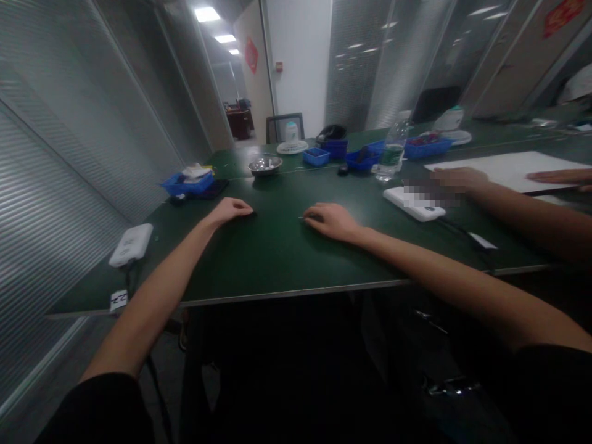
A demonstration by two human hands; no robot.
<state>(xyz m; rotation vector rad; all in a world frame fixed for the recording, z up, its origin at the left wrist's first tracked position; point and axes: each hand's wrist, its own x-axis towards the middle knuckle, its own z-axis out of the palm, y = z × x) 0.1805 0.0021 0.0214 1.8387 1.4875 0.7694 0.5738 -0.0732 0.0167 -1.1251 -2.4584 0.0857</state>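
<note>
My left hand point(230, 211) rests on the dark green table point(277, 259), its fingers curled down onto the surface. My right hand point(331, 221) lies a short way to its right, fingers bent and pinched around a small dark item that I cannot make out. Nothing identifiable shows under the left fingers. Beyond my hands stands a metal bowl point(264, 164) holding small pale pieces.
A white device point(131, 244) sits at the left table edge. Blue trays point(187, 183) point(316, 156) and a water bottle point(391, 154) stand at the back. Another person's arm point(509, 203) reaches in from the right beside a white box point(414, 205) and a white sheet point(504, 169).
</note>
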